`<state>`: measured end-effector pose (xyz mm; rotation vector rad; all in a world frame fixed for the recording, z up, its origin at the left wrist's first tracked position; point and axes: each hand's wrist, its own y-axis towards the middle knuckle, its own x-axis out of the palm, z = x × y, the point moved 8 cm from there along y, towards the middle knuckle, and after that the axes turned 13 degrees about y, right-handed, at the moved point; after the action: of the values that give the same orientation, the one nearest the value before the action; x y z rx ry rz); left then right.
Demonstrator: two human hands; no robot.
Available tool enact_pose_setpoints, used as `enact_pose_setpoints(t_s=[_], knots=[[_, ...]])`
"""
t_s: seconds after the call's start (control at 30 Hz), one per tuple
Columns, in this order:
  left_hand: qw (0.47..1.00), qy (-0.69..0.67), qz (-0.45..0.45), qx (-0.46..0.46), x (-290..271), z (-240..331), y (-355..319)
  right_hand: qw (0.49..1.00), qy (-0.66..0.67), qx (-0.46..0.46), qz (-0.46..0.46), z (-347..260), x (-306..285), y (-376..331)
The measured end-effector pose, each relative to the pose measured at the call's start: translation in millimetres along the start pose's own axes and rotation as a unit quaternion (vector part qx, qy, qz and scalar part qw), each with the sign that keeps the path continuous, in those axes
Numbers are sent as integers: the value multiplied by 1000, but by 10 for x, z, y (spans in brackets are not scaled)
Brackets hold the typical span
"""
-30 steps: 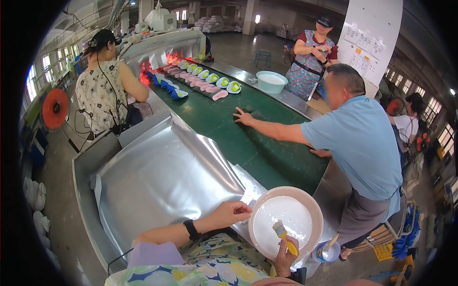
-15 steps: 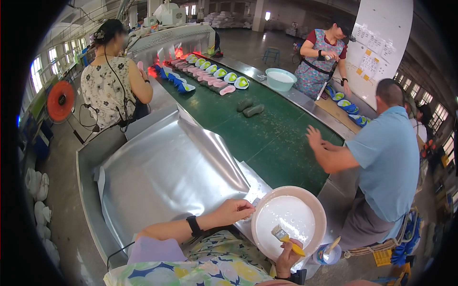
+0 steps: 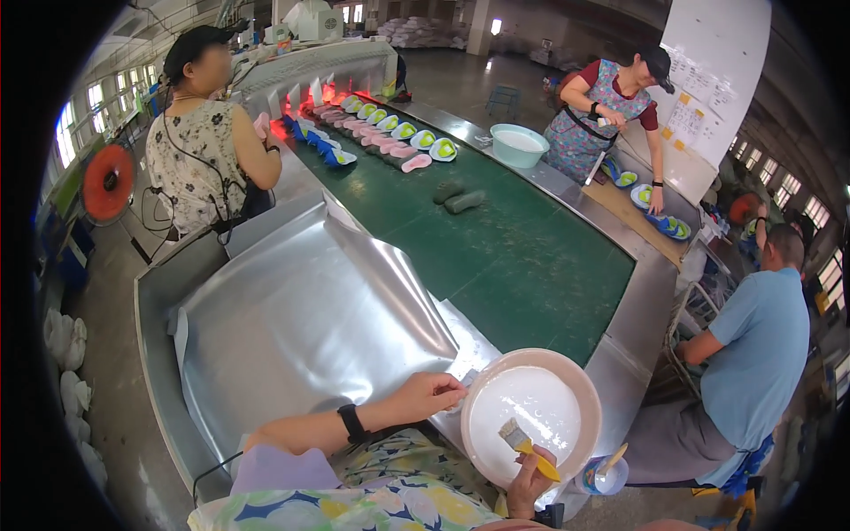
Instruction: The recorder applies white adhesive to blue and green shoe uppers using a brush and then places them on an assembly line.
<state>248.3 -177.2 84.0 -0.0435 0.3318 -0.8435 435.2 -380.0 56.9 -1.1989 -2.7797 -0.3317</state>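
Note:
My right hand grips a paintbrush by its yellow handle. Its pale bristles are tilted over white liquid in a round pink basin. Beside the basin's left rim, my left hand is closed with thumb and fingertips pinched together; whatever may be between them is too small to make out. That forearm lies across the front of a shiny metal sheet. Right of the basin stands a small tub with another wooden-handled brush leaning in it.
A green conveyor belt carries two dark shoe-shaped pieces, pink insoles and blue-white shoe parts near a red-glowing oven. Co-workers stand left and far right; one in a blue shirt sits close right. A mint basin rests across the belt.
The person in blue has drawn their arms back from the belt and turned away to the right. Across the belt, the co-worker leans lower, a hand on the shoe parts. My hands barely move.

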Motion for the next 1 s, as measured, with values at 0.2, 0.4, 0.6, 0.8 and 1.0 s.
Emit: enact_pose_setpoints(t_s=[0.2, 0.4, 0.6, 0.8, 1.0], knots=[[1000, -1, 16, -24, -32, 88, 13, 1000, 18, -19, -9, 40, -62, 35], [997, -46, 26, -49, -51, 72, -8, 999, 5, -30, -13, 34, -35, 56], [997, -59, 1, -40, 4, 32, 40, 999, -40, -33, -3, 72, -105, 51], [997, -64, 6, -48, 21, 48, 71, 999, -31, -38, 8, 25, -120, 72], [997, -54, 28, -48, -124, 10, -69, 1000, -14, -18, -12, 165, -19, 39]])
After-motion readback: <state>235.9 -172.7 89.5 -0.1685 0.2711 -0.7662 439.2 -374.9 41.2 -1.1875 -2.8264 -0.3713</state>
